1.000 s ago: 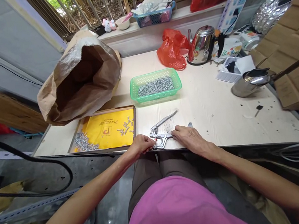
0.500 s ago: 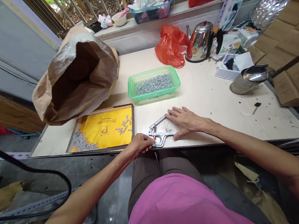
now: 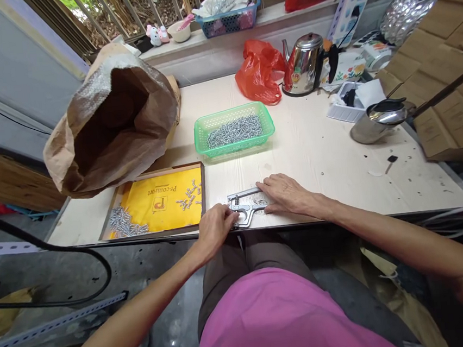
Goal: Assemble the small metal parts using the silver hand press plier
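Observation:
My right hand point(image 3: 286, 193) is wrapped round the handle ends of silver spring-loaded pliers point(image 3: 246, 209) with a C-shaped jaw. The pliers lie on the table near its front edge, jaw towards the left. At that jaw, my left hand point(image 3: 216, 225) is closed in a pinch; its fingertips cover whatever is between them. Left of this hand, a shallow cardboard tray point(image 3: 204, 190) holds a yellow sheet point(image 3: 144, 203). Small silver metal pieces point(image 3: 125, 223) are heaped in its near left corner, and a few more point(image 3: 189, 196) are scattered at its right side.
Behind the pliers stands a green basket point(image 3: 202, 153) of small metal pieces. A large open paper sack point(image 3: 147, 143) leans over the tray. Farther back are a red plastic bag point(image 3: 258, 73) and a steel kettle point(image 3: 305, 65). A metal jug point(image 3: 374, 127) stands at right.
My right hand has closed inward on the pliers, and their handles are nearer together. My left hand stays at the jaw. The whole view has shifted slightly.

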